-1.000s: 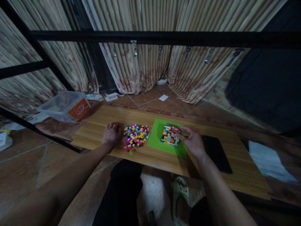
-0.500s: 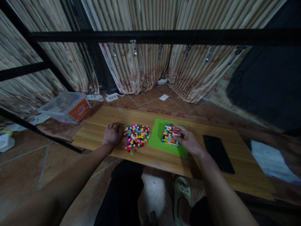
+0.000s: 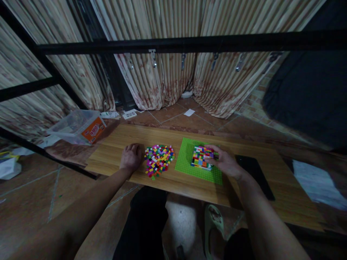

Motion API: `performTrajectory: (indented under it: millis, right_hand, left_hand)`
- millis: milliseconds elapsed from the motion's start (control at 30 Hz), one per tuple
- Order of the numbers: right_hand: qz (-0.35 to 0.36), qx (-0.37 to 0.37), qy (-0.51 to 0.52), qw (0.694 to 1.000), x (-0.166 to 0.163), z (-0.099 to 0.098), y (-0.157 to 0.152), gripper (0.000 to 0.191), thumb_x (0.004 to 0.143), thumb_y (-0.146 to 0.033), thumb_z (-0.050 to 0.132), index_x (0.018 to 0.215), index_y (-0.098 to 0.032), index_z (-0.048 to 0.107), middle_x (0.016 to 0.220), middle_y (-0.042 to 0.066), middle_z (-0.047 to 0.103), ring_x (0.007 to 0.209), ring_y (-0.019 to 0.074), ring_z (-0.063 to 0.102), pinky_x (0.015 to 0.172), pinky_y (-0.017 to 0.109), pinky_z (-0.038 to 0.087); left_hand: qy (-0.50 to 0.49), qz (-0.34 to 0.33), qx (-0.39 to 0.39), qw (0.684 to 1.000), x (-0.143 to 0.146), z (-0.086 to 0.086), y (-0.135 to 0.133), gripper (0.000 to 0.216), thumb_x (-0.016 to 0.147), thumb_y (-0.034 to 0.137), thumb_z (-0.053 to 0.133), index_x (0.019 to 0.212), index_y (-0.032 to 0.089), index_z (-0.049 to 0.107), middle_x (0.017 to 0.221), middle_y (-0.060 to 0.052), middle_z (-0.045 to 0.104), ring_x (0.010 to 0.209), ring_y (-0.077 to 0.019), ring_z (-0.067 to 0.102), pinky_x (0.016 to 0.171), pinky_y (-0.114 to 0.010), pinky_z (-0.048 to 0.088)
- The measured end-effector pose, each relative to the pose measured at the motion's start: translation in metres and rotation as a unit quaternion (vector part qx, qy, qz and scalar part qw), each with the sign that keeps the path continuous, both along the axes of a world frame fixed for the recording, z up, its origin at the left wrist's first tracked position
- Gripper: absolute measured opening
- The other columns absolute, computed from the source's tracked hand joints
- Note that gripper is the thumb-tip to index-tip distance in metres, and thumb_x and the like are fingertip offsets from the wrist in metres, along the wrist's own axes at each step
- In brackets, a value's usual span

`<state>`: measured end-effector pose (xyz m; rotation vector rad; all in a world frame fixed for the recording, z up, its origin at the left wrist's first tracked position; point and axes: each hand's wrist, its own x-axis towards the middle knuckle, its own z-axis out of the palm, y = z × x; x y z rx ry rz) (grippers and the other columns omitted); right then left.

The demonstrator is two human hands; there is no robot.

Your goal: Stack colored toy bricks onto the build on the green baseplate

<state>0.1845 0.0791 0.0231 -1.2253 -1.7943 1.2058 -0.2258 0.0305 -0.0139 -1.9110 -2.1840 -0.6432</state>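
On the green studded baseplate stands a low, many-coloured build of toy building bricks. My right hand is closed on the right side of this build, thumb on the near part and fingers reaching over the far edge. Its fingertips partly cover the bricks. Left of the plate lies a loose pile of small bricks in many colours. Beside that pile my left hand rests on the tabletop, back up and fingers curled under. Whatever may be in its palm is hidden.
A black phone lies right of the plate on the wooden table. Behind the table's left end is a clear plastic tub with an orange label. A dark metal bar crosses above, before striped curtains.
The whole view has shifted slightly, with table things appearing a little further right. My right hand stays on the brick build, and my left hand remains beside the pile.
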Motion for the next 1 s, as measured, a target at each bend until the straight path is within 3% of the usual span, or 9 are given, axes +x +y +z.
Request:
performTrajectory:
  millis: [133,267,367,467,567,667,733,833,1000]
  right_hand:
    - [0.034,0.022,-0.02,0.999,-0.001,-0.004,0.002,0.054,0.076,-0.031,0.069,0.128,-0.025,0.054,0.128,0.006,0.06,0.11,0.0218,0.06,0.1,0.042,0.045]
    - [0.019,0.091,-0.064,0.994,-0.005,0.0,-0.003,0.053,0.08,-0.03,0.065,0.131,-0.025,0.053,0.13,0.007,0.058,0.115,0.0217,0.058,0.103,0.042,0.042]
    - [-0.034,0.142,-0.109,0.983,-0.004,0.008,-0.01,0.055,0.08,-0.035,0.066,0.132,-0.022,0.052,0.131,0.009,0.057,0.118,0.0217,0.056,0.104,0.039,0.041]
    - [-0.165,0.165,-0.18,0.955,0.01,0.016,-0.016,0.051,0.083,-0.036,0.061,0.13,-0.017,0.053,0.131,0.012,0.058,0.122,0.0232,0.053,0.106,0.038,0.039]
    - [-0.309,0.116,-0.268,0.905,0.038,0.021,-0.026,0.049,0.087,-0.036,0.055,0.13,-0.013,0.051,0.128,0.017,0.059,0.123,0.0266,0.053,0.105,0.039,0.039]
    - [-0.383,0.024,-0.341,0.858,0.063,0.022,-0.039,0.064,0.085,-0.046,0.058,0.136,-0.011,0.045,0.13,0.022,0.056,0.124,0.0336,0.051,0.1,0.044,0.041]
    - [-0.398,-0.033,-0.372,0.838,0.072,0.02,-0.048,0.077,0.08,-0.054,0.061,0.14,-0.011,0.039,0.132,0.025,0.053,0.125,0.0384,0.048,0.097,0.048,0.041]
    - [-0.386,-0.082,-0.392,0.831,0.075,0.015,-0.057,0.089,0.075,-0.058,0.065,0.142,-0.01,0.033,0.132,0.026,0.052,0.125,0.0407,0.047,0.095,0.051,0.041]
    - [-0.373,-0.066,-0.389,0.84,0.075,0.003,-0.061,0.087,0.074,-0.047,0.069,0.142,-0.008,0.032,0.131,0.023,0.053,0.123,0.0374,0.048,0.096,0.045,0.04]
  left_hand:
    - [0.011,-0.001,-0.004,1.0,-0.001,0.001,0.0,0.037,0.089,0.029,0.041,0.114,0.012,0.062,0.117,-0.015,0.064,0.108,-0.0289,0.056,0.098,-0.041,0.044]
    - [0.028,-0.01,-0.019,0.999,-0.004,0.003,0.001,0.039,0.089,0.03,0.04,0.114,0.011,0.062,0.117,-0.015,0.065,0.109,-0.0287,0.057,0.099,-0.04,0.042]
    - [0.04,-0.004,-0.024,0.999,-0.007,0.006,0.002,0.042,0.09,0.032,0.036,0.116,0.01,0.061,0.117,-0.016,0.065,0.111,-0.0287,0.057,0.099,-0.04,0.042]
    - [0.052,-0.02,-0.047,0.997,-0.01,0.007,0.004,0.044,0.089,0.033,0.035,0.117,0.01,0.061,0.119,-0.016,0.064,0.114,-0.0282,0.056,0.101,-0.039,0.041]
    - [0.054,-0.004,-0.052,0.997,-0.013,0.007,0.008,0.045,0.089,0.034,0.034,0.116,0.01,0.061,0.118,-0.016,0.065,0.114,-0.0278,0.056,0.101,-0.039,0.041]
    - [0.067,-0.006,-0.061,0.996,-0.016,0.005,0.011,0.045,0.089,0.034,0.034,0.116,0.011,0.062,0.118,-0.015,0.065,0.115,-0.0284,0.056,0.101,-0.04,0.04]
    - [0.072,0.0,-0.066,0.995,-0.018,0.004,0.012,0.045,0.089,0.035,0.034,0.116,0.012,0.062,0.118,-0.015,0.065,0.114,-0.0282,0.057,0.099,-0.039,0.041]
    - [0.073,0.006,-0.076,0.994,-0.021,0.004,0.014,0.047,0.089,0.036,0.034,0.118,0.011,0.061,0.121,-0.015,0.064,0.113,-0.0283,0.057,0.099,-0.039,0.041]
    - [0.078,0.002,-0.103,0.992,-0.02,0.008,0.013,0.054,0.091,0.039,0.027,0.121,0.008,0.059,0.122,-0.018,0.063,0.115,-0.0307,0.056,0.097,-0.041,0.043]
